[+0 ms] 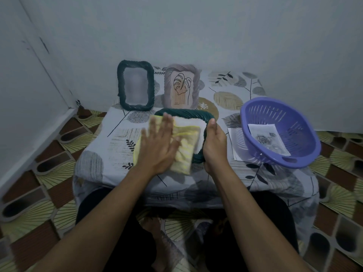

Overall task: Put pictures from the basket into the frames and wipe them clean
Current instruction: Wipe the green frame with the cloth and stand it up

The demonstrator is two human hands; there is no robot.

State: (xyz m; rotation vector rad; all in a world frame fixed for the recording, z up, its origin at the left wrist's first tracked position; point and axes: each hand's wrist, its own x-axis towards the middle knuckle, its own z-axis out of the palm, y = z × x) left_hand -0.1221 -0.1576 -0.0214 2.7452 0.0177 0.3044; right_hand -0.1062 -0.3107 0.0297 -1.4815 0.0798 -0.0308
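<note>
Left hand (159, 143) presses cloth (185, 148); right hand (213, 146) grips frame (188, 111)

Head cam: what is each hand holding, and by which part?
The right hand grips the nearer dark green frame by its right rim. The left hand holds nothing; open palm presses the yellow cloth onto that frame.

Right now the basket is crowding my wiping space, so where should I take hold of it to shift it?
Take the basket by the handle slot in its near rim, coming from the front. The slot faces you unobstructed. A picture lies loose inside, so keep it level.
</note>
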